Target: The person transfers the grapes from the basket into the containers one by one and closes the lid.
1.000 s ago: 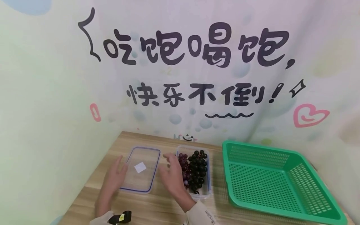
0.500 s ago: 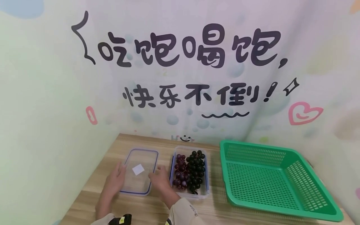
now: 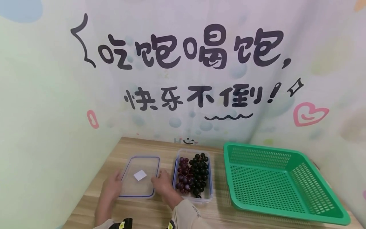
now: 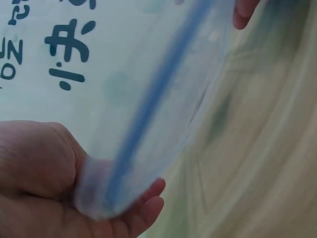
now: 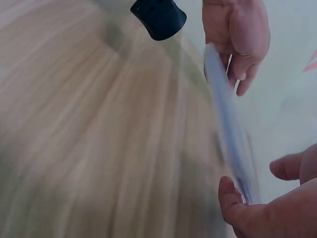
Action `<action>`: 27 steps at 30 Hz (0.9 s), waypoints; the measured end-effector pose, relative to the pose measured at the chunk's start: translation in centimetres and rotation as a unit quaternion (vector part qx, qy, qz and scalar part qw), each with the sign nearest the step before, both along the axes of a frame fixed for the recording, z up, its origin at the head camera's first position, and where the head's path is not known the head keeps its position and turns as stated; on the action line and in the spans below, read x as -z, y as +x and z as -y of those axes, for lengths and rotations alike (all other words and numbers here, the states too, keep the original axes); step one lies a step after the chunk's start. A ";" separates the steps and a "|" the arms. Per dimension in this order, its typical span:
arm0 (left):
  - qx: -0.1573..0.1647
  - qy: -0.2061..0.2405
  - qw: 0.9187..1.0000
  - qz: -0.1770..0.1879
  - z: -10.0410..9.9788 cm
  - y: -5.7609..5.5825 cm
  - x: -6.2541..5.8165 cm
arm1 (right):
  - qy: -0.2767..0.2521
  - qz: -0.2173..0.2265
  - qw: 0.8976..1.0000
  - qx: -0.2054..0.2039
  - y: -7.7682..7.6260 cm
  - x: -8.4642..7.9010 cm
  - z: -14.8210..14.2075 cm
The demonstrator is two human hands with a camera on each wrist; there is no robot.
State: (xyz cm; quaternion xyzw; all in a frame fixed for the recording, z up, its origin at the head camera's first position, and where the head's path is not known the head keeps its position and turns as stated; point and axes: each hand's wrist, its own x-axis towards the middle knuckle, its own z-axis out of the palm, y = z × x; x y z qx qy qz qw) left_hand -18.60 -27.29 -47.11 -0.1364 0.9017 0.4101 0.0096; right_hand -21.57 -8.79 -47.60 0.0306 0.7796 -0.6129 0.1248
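A pale wall (image 3: 160,76) with black lettering stands behind the wooden table (image 3: 148,213). The green basket (image 3: 263,187) takes up the right part of the table, reaching toward its back edge. Left of it, near the back edge, sits a clear container (image 3: 211,187). The clear lid (image 3: 140,187), rimmed in blue, is over the left part, between the back-left corner and the front; the head view cannot tell its height, but the right wrist view shows it edge-on, held between both hands. In the container, a black grape bunch (image 3: 201,173) lies right of a red one (image 3: 184,179). The left hand (image 3: 112,186) grips the lid's left side; only the left wrist view shows fingers curling beneath. The right hand (image 3: 164,183) pinches the right side. A white label (image 3: 140,175) on the lid shows only from the head.
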 end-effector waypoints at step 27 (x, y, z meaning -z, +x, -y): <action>-0.004 0.217 0.965 -0.149 -5.5 -0.7 -4.2 | -0.048 -0.054 0.997 -0.041 -2.6 -7.4 -11.2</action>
